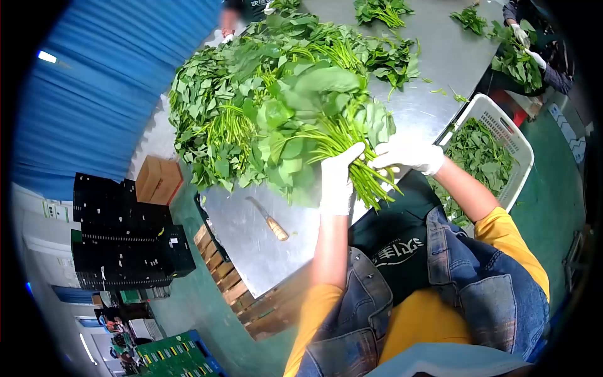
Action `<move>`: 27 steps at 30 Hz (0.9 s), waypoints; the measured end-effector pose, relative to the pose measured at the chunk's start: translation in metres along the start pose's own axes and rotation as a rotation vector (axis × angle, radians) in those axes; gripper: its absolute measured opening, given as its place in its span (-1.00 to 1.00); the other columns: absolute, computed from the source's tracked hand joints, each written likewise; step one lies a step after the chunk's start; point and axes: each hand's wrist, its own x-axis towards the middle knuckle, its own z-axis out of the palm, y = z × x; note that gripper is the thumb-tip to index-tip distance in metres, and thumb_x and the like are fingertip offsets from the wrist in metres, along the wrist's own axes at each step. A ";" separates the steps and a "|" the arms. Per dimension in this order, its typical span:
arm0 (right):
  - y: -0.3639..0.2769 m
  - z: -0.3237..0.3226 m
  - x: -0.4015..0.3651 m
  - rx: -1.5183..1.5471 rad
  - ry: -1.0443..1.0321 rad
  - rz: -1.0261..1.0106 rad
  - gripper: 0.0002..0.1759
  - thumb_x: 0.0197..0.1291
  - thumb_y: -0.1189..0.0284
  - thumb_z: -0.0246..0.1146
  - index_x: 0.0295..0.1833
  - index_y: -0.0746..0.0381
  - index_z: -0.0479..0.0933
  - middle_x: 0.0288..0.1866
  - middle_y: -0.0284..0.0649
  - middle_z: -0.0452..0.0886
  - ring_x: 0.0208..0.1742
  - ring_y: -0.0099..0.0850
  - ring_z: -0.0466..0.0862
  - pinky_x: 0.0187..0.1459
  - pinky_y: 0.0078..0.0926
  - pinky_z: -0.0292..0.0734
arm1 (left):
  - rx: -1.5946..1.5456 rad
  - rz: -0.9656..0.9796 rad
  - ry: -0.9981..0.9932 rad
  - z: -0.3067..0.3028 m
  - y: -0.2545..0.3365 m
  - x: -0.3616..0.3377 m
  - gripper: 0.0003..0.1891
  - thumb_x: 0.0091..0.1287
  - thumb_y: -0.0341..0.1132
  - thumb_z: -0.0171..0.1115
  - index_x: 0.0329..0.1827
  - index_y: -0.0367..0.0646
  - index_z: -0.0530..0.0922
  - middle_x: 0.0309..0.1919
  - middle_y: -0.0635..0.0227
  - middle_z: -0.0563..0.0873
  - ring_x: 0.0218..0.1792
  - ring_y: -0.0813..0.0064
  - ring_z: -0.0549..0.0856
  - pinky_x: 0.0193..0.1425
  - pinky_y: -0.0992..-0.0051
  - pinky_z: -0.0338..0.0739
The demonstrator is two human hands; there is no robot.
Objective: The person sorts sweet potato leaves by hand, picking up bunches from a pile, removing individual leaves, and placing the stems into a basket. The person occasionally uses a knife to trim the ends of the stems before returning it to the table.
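A bunch of leafy greens (326, 135) is wrapped by my left hand (337, 179), in a white glove, around its stems. My right hand (408, 156), gloved too, has its fingertips pinched at the right side of the same stems. The cut stem ends point down toward my apron, and the leaves spread to the upper left, partly blurred. Behind the bunch lies a large heap of greens (213, 94) on the metal table (235, 242). A knife (274, 227) with a wooden handle rests on the table left of my left hand.
A white basket (524, 151) holding loose greens stands at the right. Another person's gloved hands (527, 47) hold greens at the upper right; a further person (230, 19) is at the top. Black crates (113, 232), a cardboard box (158, 180) and wooden pallets (229, 279) are left.
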 end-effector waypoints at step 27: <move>0.018 0.010 0.005 -0.449 0.449 -0.201 -0.66 -0.11 0.23 0.40 -0.37 0.33 0.64 -0.39 -0.03 0.64 -0.40 -0.26 0.61 -0.26 -0.35 0.49 | 0.152 0.264 -0.032 -0.013 -0.029 0.041 -0.73 0.08 -0.55 0.43 -0.15 -0.31 0.61 -0.35 0.35 0.67 -0.43 0.58 0.61 -0.30 0.59 0.52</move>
